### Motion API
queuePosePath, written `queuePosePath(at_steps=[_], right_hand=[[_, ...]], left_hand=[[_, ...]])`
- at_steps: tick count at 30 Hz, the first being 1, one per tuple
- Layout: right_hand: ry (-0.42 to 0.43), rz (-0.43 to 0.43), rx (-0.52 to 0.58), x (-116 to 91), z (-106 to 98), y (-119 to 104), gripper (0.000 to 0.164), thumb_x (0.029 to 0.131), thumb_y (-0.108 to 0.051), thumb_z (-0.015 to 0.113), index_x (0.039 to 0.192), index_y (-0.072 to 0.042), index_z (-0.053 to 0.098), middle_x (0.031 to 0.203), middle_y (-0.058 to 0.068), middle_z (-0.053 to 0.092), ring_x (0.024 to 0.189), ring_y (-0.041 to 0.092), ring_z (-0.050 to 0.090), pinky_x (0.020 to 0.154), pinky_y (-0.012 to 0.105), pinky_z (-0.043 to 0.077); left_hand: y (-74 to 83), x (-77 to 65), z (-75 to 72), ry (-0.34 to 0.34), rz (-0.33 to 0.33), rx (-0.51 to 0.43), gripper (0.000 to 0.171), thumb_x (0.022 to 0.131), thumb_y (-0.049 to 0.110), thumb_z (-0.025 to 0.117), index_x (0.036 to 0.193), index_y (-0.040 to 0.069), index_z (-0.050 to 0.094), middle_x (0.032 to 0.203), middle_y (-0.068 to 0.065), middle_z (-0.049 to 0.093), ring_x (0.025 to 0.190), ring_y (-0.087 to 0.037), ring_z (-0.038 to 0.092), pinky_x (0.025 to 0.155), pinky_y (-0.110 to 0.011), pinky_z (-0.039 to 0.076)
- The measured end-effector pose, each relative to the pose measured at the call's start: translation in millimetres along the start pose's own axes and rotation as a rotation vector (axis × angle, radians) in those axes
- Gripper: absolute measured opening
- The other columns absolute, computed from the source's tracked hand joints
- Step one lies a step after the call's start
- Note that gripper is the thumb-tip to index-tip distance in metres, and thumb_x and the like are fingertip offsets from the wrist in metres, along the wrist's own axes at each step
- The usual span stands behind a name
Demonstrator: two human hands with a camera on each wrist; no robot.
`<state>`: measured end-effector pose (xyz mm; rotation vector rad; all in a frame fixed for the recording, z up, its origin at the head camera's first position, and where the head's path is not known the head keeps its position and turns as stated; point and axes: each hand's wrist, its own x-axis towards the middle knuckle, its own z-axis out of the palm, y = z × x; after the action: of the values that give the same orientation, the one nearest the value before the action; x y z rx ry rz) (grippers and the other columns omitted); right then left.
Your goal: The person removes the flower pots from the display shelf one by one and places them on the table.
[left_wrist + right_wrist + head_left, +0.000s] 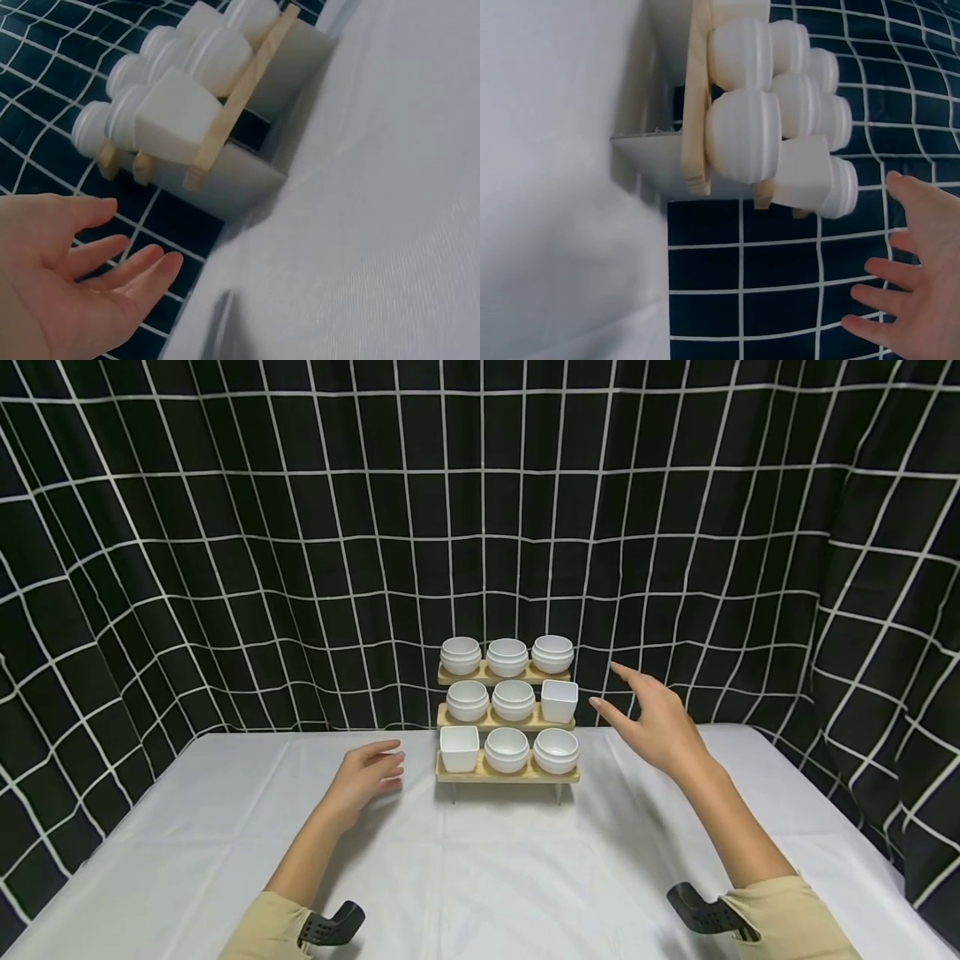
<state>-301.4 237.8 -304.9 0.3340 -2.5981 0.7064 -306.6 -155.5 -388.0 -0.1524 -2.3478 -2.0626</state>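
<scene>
A three-tier stand with wooden shelves (495,775) holds white cups in rows of three. Most are round ribbed cups (507,750); one square cup (459,749) sits at the left of the bottom tier, another square cup (559,701) at the right of the middle tier. My left hand (363,781) hovers left of the bottom tier, fingers loosely extended, holding nothing. To the right of the upper tiers is my right hand (656,718), thumb and fingers spread apart, also holding nothing. Both wrist views show a gap between each hand and the stand.
A white cloth (495,885) covers the table beneath the stand. Behind and at both sides hangs a black curtain (465,502) with a white grid. Dark camera mounts (333,925) stick out from the sleeve cuffs.
</scene>
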Motion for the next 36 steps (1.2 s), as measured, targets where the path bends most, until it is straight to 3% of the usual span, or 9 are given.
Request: queuePosePath(at_steps=[12,22,32,36], right_hand=[[-0.001,-0.052,0.030,16,-1,-11,0.066,0.106,-0.037,0.065,0.158,-0.001,0.043,0.155,0.031,0.049,0.145,0.051,0.043,0.121,0.070,0.038],[0.009,-0.059,0.093,26,-1,-20,0.063,0.106,-0.032,0.067,0.156,0.000,0.046,0.147,0.032,0.056,0.133,0.050,0.055,0.113,0.066,0.049],[0.001,-0.066,0.114,37,0,-25,0.061,0.106,-0.030,0.066,0.155,0.002,0.047,0.146,0.032,0.057,0.132,0.051,0.056,0.111,0.065,0.051],[-0.004,-0.058,0.127,41,-1,-26,0.061,0.106,-0.030,0.066,0.155,0.002,0.047,0.146,0.032,0.057,0.131,0.051,0.057,0.112,0.064,0.051]], left_hand=[[-0.8,7.1,10.5,0.001,-0.108,-0.110,0.048,0.107,0.004,0.056,0.150,-0.016,0.045,0.147,-0.037,0.050,0.130,-0.047,0.060,0.109,-0.039,0.059],[-1.2,6.9,16.5,0.000,-0.134,-0.180,0.048,0.106,0.003,0.058,0.149,-0.016,0.046,0.142,-0.035,0.056,0.107,-0.024,0.073,0.102,-0.032,0.063],[-1.5,9.9,27.2,-0.005,-0.155,-0.232,0.046,0.107,0.003,0.058,0.147,-0.018,0.047,0.142,-0.038,0.055,0.096,-0.017,0.073,0.092,-0.025,0.066],[-2.1,9.7,31.3,-0.005,-0.158,-0.243,0.046,0.106,0.002,0.058,0.146,-0.019,0.047,0.132,-0.032,0.061,0.090,-0.013,0.071,0.091,-0.025,0.066]])
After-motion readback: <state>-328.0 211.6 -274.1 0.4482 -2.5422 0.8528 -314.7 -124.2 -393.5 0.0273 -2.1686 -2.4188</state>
